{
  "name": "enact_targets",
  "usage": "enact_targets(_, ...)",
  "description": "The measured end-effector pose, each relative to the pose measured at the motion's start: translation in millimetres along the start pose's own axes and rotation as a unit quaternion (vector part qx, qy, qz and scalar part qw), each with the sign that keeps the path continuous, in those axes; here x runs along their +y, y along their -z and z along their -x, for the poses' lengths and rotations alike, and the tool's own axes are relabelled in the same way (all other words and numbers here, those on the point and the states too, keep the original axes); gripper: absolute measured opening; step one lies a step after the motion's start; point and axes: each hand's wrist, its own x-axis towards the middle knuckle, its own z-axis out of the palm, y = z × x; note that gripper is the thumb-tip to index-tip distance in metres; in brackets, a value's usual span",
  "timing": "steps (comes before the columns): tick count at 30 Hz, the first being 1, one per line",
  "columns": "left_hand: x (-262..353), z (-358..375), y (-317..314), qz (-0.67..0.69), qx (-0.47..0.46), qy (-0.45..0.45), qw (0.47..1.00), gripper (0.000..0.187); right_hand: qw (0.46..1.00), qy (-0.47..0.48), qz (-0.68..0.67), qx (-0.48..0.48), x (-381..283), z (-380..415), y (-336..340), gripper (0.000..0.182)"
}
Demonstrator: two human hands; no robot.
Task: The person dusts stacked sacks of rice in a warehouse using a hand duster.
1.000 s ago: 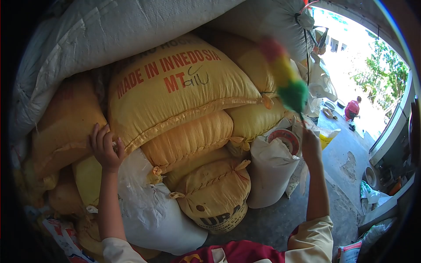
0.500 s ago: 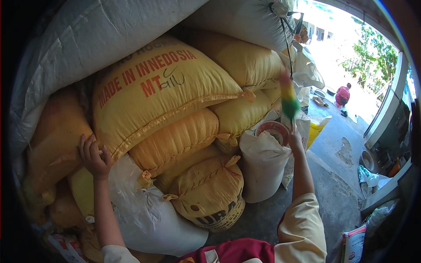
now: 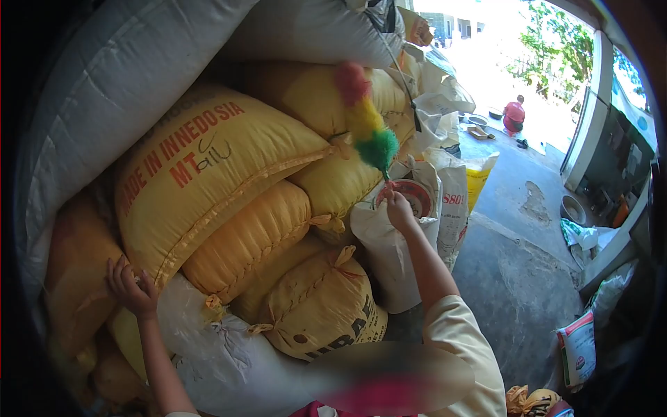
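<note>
Cataloguing remotely, I list: left hand (image 3: 132, 288), fingers loosely spread against a bulging orange woven sack (image 3: 80, 254); right hand (image 3: 398, 207), fingers closed round the thin handle (image 3: 386, 176) of a fluffy red-yellow-green duster (image 3: 368, 125), upraised before a plump yellow woven sack (image 3: 302, 90). Duster presumably light, soft-headed; best gripped by its handle.

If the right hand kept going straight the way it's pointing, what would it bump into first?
Likely the yellow sack behind the colourful duster that the right hand holds; the duster would touch it before the hand does. With one view, depth is unclear, so I can't say how near it is.
</note>
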Motion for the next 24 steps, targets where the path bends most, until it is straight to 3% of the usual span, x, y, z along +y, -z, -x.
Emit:
enact_targets(2,2.0,-1.9,0.9,0.005,-0.002,0.003,1.0,0.025,0.999,0.001,-0.033,-0.007,-9.8,-11.3,-4.6,0.05)
enact_targets(4,2.7,0.1,0.0,0.002,-0.004,0.003,1.0,0.025,0.987,-0.107,-0.116,-0.016,-33.8,-6.5,2.3,0.05)
enact_targets(5,0.9,0.2,0.1,-0.003,-0.005,0.001,1.0,0.026,0.986,-0.113,-0.119,-0.014,-25.3,-8.9,2.6,0.05)
enact_targets(6,0.6,-0.1,1.1,-0.001,-0.004,-0.004,1.0,0.026,0.937,-0.217,-0.269,-0.052,-15.9,-13.5,5.4,0.049)
enact_targets(7,1.9,0.2,1.9,-0.003,-0.008,0.002,1.0,0.027,0.855,-0.309,-0.408,-0.087,-10.2,-17.7,7.5,0.05)
enact_targets(8,2.8,0.1,1.5,-0.005,-0.01,0.009,1.0,0.028,0.908,-0.282,-0.283,-0.126,-54.6,-0.8,18.1,0.051)
enact_targets(9,2.5,0.2,0.6,-0.003,-0.006,0.009,1.0,0.028,0.909,-0.279,-0.284,-0.122,-61.7,0.8,9.7,0.051)
enact_targets(11,0.8,1.1,0.5,0.005,-0.004,-0.001,1.0,0.029,0.93,-0.175,-0.322,0.021,-69.3,11.4,-5.4,0.052)
enact_targets(15,3.5,0.0,1.2,-0.006,-0.015,0.007,1.0,0.029,0.972,0.023,-0.232,0.025,-83.5,77.8,-39.1,0.052)
enact_targets(17,3.3,-0.5,1.7,0.007,-0.008,0.002,1.0,0.029,0.991,-0.042,-0.117,-0.042,-57.9,98.5,-51.3,0.047)
enact_targets(24,2.9,-0.6,1.9,0.008,-0.006,-0.006,1.0,0.03,0.992,-0.066,-0.11,0.007,-39.7,126.5,-70.8,0.044)
